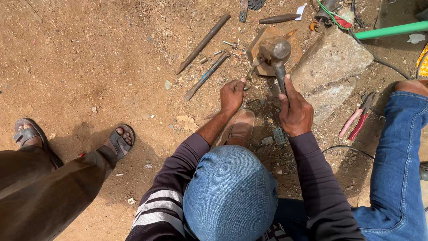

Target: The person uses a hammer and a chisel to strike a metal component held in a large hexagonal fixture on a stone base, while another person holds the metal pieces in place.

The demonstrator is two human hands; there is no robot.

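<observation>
My right hand (294, 112) grips the handle of a heavy hammer (275, 53), whose head rests on a rusty metal plate (265, 41) lying on the dirt. My left hand (232, 95) pinches a small bent metal piece (249, 78) at the plate's near-left edge. Both arms wear dark long sleeves. My knee in blue denim (229, 196) fills the lower middle, and my brown shoe (239, 128) sits between the hands.
A large stone (332, 64) lies right of the plate. Red-handled pliers (358, 119), a long steel punch (204, 42), a blue-handled tool (206, 76), a chisel (279, 18) and a green pipe (392, 30) lie around. Another person's sandalled feet (118, 140) stand at left.
</observation>
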